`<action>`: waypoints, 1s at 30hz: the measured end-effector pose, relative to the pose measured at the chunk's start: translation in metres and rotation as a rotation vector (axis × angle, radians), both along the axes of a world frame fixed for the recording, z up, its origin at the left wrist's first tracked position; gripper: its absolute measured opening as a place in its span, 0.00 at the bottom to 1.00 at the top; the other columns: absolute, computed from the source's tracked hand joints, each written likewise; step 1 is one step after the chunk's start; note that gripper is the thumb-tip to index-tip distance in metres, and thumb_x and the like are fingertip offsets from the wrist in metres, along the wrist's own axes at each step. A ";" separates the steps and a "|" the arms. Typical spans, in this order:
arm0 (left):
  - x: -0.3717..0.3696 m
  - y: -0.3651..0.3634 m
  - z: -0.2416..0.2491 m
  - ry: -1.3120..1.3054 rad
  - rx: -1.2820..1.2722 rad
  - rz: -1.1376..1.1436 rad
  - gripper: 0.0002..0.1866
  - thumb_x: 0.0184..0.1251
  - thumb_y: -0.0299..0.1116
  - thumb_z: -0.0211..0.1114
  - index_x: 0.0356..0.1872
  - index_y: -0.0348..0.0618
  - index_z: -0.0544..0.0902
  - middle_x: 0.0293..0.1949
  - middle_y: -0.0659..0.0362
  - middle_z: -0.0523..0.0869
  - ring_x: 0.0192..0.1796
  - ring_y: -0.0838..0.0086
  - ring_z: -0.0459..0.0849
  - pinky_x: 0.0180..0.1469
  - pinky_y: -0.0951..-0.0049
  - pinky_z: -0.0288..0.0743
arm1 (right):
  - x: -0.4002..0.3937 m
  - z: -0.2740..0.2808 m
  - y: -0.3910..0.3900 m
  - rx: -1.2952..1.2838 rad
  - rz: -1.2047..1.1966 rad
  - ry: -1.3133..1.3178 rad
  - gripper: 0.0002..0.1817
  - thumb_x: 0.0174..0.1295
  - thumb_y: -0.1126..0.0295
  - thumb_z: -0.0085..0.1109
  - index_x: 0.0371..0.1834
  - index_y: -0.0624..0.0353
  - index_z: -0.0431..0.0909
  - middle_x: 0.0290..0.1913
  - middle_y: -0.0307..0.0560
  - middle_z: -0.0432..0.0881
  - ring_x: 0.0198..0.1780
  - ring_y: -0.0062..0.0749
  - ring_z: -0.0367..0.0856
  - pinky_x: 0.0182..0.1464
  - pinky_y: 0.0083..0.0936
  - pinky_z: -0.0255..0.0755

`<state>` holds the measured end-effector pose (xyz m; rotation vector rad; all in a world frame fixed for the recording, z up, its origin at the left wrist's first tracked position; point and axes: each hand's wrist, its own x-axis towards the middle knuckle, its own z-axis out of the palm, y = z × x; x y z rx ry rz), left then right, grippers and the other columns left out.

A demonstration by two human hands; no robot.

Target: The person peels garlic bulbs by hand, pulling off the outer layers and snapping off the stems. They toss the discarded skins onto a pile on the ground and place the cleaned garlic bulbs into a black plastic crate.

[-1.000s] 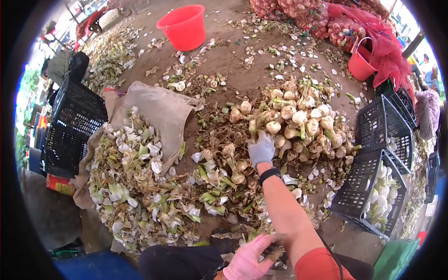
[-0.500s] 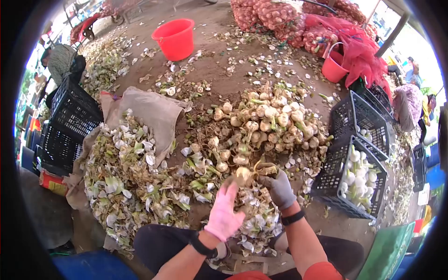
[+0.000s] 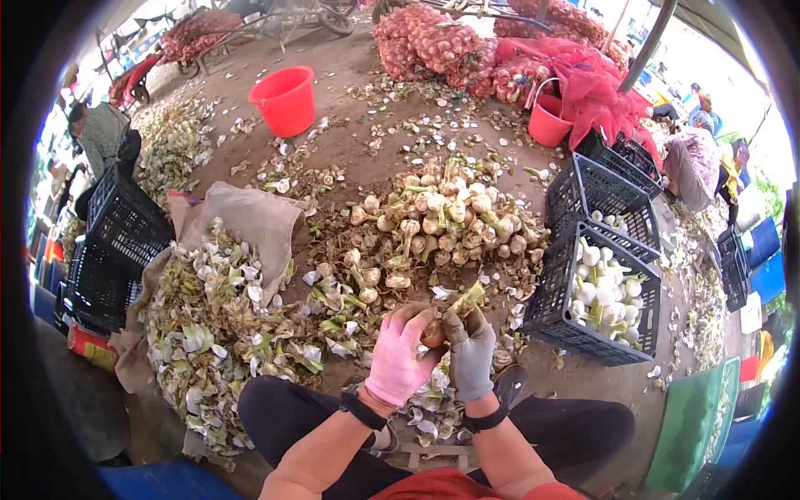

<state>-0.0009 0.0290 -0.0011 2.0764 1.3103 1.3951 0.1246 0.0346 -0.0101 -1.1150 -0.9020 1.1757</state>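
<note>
A garlic bulb (image 3: 432,334) with brownish skin and a stub of stem is held between my two hands, low in front of me. My left hand (image 3: 398,357), in a pink glove, closes on it from the left. From the right, my right hand (image 3: 472,357), in a grey glove, grips it at the stem side, and the pale stem (image 3: 467,300) sticks up past the fingers. Gloved fingers hide part of the bulb. Just beyond lies a heap of untrimmed garlic bulbs (image 3: 454,212). Peeled leaves and skins (image 3: 212,333) are piled to the left and beneath my hands.
At the right, a black crate (image 3: 560,312) holds white peeled garlic (image 3: 607,292), with another crate (image 3: 612,196) behind it. Red buckets (image 3: 283,102) and net sacks of garlic (image 3: 437,42) stand farther back. Black crates (image 3: 121,242) and a seated person (image 3: 104,137) are at left.
My left hand has come in against the bulb and now grips it. The bulb and both hands sit slightly lower. The whole view has shifted as the head turned.
</note>
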 end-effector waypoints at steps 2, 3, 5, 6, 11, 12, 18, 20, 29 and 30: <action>-0.002 -0.001 -0.002 0.007 -0.065 0.009 0.32 0.38 0.22 0.73 0.53 0.40 0.76 0.53 0.49 0.78 0.55 0.53 0.77 0.57 0.61 0.72 | 0.003 -0.014 0.000 -0.014 -0.019 -0.138 0.10 0.69 0.69 0.58 0.38 0.68 0.78 0.32 0.40 0.82 0.34 0.15 0.74 0.36 0.18 0.70; -0.004 -0.001 -0.003 0.017 -0.129 0.016 0.31 0.39 0.23 0.72 0.53 0.40 0.77 0.53 0.49 0.79 0.55 0.53 0.78 0.57 0.61 0.72 | 0.004 -0.013 -0.001 -0.013 -0.016 -0.138 0.10 0.69 0.69 0.58 0.38 0.68 0.78 0.32 0.40 0.82 0.34 0.15 0.74 0.36 0.18 0.70; -0.007 -0.002 -0.007 0.008 -0.143 0.016 0.31 0.39 0.24 0.72 0.53 0.40 0.77 0.53 0.49 0.79 0.55 0.53 0.78 0.57 0.61 0.72 | 0.007 -0.009 -0.002 -0.034 0.083 -0.112 0.11 0.69 0.69 0.58 0.40 0.69 0.78 0.34 0.41 0.82 0.35 0.16 0.75 0.38 0.18 0.71; -0.007 -0.003 -0.008 -0.002 -0.158 0.010 0.31 0.39 0.24 0.72 0.53 0.40 0.77 0.53 0.49 0.79 0.55 0.53 0.78 0.58 0.61 0.72 | 0.008 -0.007 -0.002 -0.067 0.123 -0.066 0.12 0.70 0.68 0.56 0.44 0.69 0.78 0.38 0.41 0.83 0.38 0.18 0.76 0.42 0.19 0.72; -0.014 0.000 0.001 -0.040 -0.211 0.015 0.31 0.40 0.22 0.72 0.53 0.39 0.78 0.54 0.50 0.79 0.57 0.56 0.78 0.60 0.64 0.73 | 0.009 0.005 0.004 -0.051 0.223 -0.007 0.12 0.71 0.69 0.54 0.49 0.68 0.78 0.43 0.41 0.83 0.43 0.20 0.77 0.47 0.21 0.72; -0.015 0.001 0.000 -0.087 -0.242 0.002 0.31 0.40 0.21 0.73 0.54 0.39 0.78 0.54 0.50 0.79 0.57 0.57 0.78 0.60 0.65 0.73 | 0.009 0.004 0.005 -0.005 0.240 -0.106 0.12 0.71 0.70 0.53 0.50 0.68 0.77 0.43 0.42 0.83 0.44 0.21 0.77 0.48 0.21 0.72; -0.022 0.005 0.006 -0.311 -0.511 -0.100 0.34 0.43 0.20 0.74 0.58 0.38 0.75 0.55 0.53 0.79 0.59 0.66 0.78 0.60 0.70 0.74 | 0.009 0.021 -0.001 0.099 0.239 -0.358 0.11 0.69 0.78 0.51 0.50 0.68 0.77 0.42 0.45 0.84 0.43 0.22 0.77 0.47 0.22 0.72; -0.026 0.006 0.012 -0.476 -0.619 -0.203 0.32 0.54 0.21 0.71 0.62 0.38 0.70 0.53 0.57 0.79 0.58 0.73 0.77 0.59 0.73 0.72 | 0.013 0.016 -0.002 0.103 0.195 -0.323 0.11 0.66 0.82 0.49 0.48 0.68 0.77 0.38 0.46 0.84 0.42 0.20 0.77 0.46 0.22 0.72; -0.024 0.010 -0.010 -0.606 -0.506 -0.029 0.13 0.76 0.31 0.50 0.55 0.36 0.74 0.40 0.59 0.83 0.41 0.77 0.80 0.48 0.78 0.74 | 0.021 0.028 -0.021 -0.011 0.346 -0.410 0.15 0.62 0.89 0.46 0.49 0.69 0.77 0.42 0.41 0.83 0.44 0.18 0.77 0.49 0.20 0.73; -0.026 0.013 -0.009 -0.688 -0.589 -0.037 0.13 0.77 0.33 0.51 0.53 0.36 0.76 0.39 0.60 0.83 0.41 0.79 0.80 0.47 0.79 0.74 | 0.019 0.029 -0.025 0.006 0.367 -0.342 0.13 0.62 0.88 0.47 0.46 0.68 0.79 0.39 0.39 0.84 0.40 0.17 0.77 0.43 0.19 0.73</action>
